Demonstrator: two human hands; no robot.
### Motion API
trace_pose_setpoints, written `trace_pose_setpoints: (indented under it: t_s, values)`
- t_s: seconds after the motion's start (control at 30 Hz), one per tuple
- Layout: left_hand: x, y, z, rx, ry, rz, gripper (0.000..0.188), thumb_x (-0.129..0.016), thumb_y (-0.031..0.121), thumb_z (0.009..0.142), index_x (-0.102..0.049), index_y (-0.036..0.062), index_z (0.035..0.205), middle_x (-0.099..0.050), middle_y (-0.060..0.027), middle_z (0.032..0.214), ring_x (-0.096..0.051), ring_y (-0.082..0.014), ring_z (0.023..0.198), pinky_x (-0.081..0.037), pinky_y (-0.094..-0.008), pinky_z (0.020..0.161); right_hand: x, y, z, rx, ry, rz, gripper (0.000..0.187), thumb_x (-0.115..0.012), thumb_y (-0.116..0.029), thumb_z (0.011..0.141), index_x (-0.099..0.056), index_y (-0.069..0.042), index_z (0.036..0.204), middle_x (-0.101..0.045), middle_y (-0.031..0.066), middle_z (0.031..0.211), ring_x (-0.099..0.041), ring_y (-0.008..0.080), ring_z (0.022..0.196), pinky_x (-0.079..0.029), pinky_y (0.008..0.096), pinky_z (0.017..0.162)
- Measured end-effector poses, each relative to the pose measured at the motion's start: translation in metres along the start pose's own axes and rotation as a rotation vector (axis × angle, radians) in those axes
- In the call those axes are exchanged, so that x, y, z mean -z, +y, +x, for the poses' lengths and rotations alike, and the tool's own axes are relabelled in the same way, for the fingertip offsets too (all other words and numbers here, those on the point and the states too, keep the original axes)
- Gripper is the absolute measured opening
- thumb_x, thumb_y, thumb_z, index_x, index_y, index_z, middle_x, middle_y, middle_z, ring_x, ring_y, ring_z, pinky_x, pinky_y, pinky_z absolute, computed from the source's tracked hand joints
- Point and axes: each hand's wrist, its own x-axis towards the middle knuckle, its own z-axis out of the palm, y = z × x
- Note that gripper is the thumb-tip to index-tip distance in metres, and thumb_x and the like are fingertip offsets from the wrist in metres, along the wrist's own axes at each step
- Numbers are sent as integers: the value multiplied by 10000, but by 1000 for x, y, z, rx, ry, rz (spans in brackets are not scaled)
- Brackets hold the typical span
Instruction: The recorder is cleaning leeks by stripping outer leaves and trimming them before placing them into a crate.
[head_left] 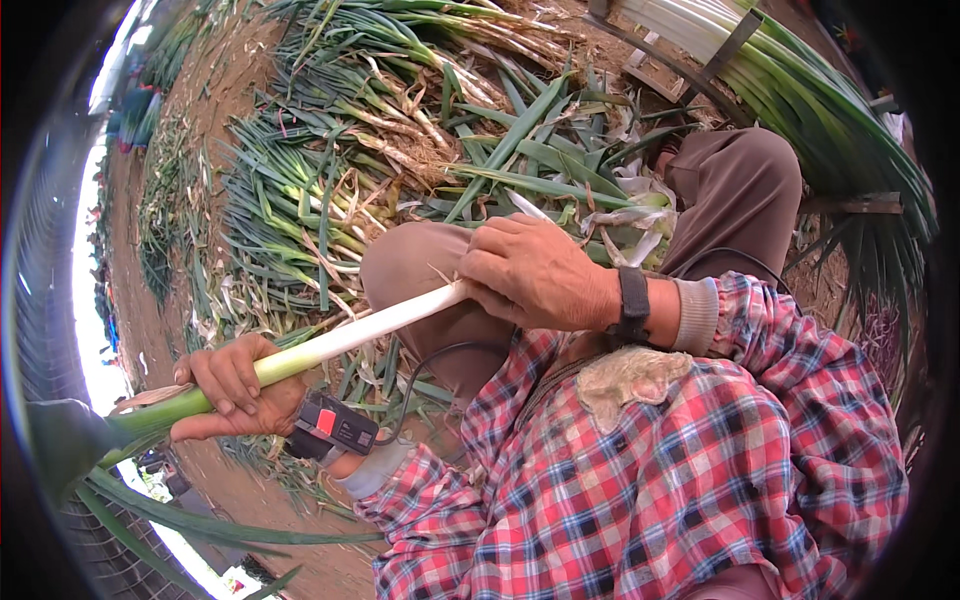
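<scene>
A long green onion (375,325) with a thick white shank slants across my lap, its green leaves reaching the lower left. My left hand (240,390) is closed around the stalk where white turns to green, thumb stretched along it. At the white end my right hand (540,270) grips with bent fingers, hiding the tip. A dry, loose strip of skin (150,398) hangs by the leaves near my left hand. Just beyond my right hand lie peeled green leaves (540,150) and pale torn skins (650,215).
Piles of unpeeled green onions (290,190) with roots and soil lie on the brown ground ahead and left. At the upper right, a metal rack (730,45) holds a stack of clean white-shanked onions (800,100). My bent knees (740,180) frame the work. A thin black cable (415,380) runs from my left wrist.
</scene>
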Motion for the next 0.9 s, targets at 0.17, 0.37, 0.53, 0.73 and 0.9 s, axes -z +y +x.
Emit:
trace_pose_setpoints:
  t_s: [0.17, 0.37, 0.53, 0.73, 0.9]
  values:
    - [1, 3, -1, 6, 60, -7, 585, -666, 547, 831, -555, -4, 995, -452, 34, 568, -392, -54, 410, -349, -192, 401, 3, -1, 3, 66, -63, -12, 135, -591, -162, 810, -571, -58, 894, -538, 83, 826, -555, 259, 808, -467, 385, 717]
    - [-5, -3, 1, 13, 25, -31, 554, -690, 506, 833, -550, -6, 993, -461, 31, 560, -411, -52, 410, -353, -187, 396, -4, 6, 7, 123, -30, -28, 167, -638, -145, 761, -523, -65, 852, -516, 81, 819, -534, 262, 789, -452, 384, 693]
    - [-10, -8, 4, 30, -68, -89, 536, -722, 457, 827, -533, -10, 1007, -473, 32, 556, -434, -47, 418, -362, -178, 393, -16, 13, 6, -49, 65, 201, 152, -617, -137, 805, -513, -35, 850, -521, 126, 783, -550, 298, 743, -460, 406, 669]
    - [-5, -2, -1, 26, -129, -88, 556, -715, 448, 839, -510, -22, 1053, -475, 31, 565, -437, -46, 421, -373, -178, 403, 4, 67, -13, -765, 11, 357, 164, -587, -146, 831, -585, 11, 877, -551, 230, 725, -574, 407, 701, -457, 480, 640]
    - [-2, 7, -4, -11, 10, 17, 530, -687, 457, 860, -527, -15, 1041, -452, 30, 578, -408, -48, 415, -354, -183, 408, 13, 30, -28, -345, 10, 125, 161, -629, -175, 834, -585, -27, 881, -555, 155, 803, -576, 338, 765, -459, 433, 672]
